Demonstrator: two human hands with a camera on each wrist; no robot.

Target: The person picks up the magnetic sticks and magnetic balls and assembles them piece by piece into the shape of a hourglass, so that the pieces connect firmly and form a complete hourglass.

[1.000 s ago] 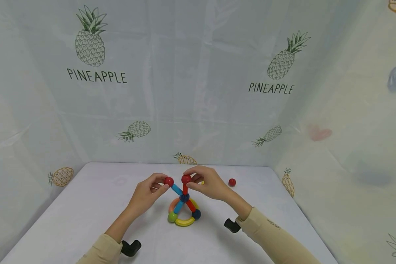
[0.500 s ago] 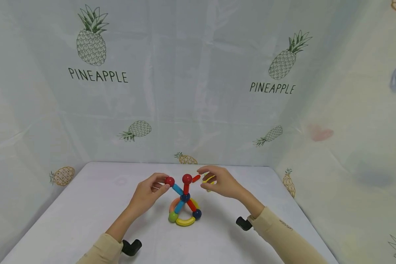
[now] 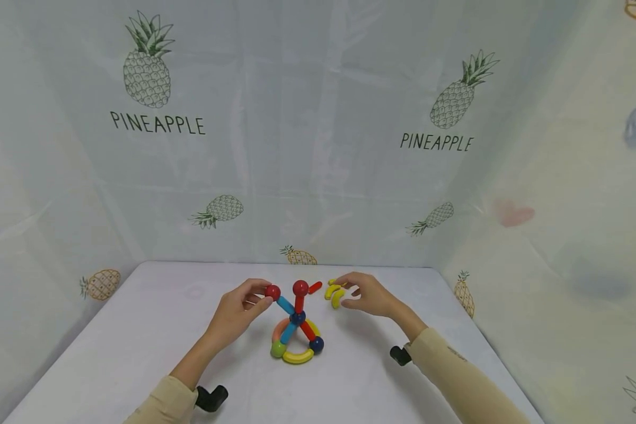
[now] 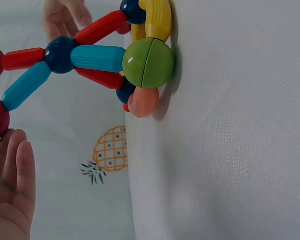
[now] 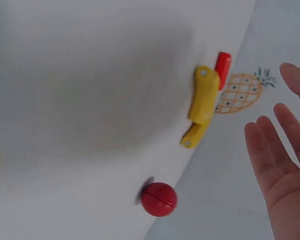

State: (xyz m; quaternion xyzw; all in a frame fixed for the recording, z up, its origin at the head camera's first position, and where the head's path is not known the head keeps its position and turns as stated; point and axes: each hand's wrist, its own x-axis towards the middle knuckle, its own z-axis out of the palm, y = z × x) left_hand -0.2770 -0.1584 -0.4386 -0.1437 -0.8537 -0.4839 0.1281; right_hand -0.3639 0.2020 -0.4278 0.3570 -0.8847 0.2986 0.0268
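Observation:
In the head view, my left hand pinches a red ball between thumb and fingers. That ball tips a slanted blue rod of a magnetic ball-and-rod structure. From its dark blue centre ball, an upright red rod carries a second red ball. Below, a ring of curved rods includes a green ball and a dark blue ball. My right hand is above the table with fingers spread and nothing in them, beside loose yellow curved rods.
A loose red rod lies behind the structure. In the right wrist view, a loose red ball rests on the white table near the yellow rods. A curtain printed with pineapples hangs behind the table.
My right hand has let go of the upper red ball and moved right toward the yellow curved rods. The ball stays on its upright rod. My left hand keeps its pinch.

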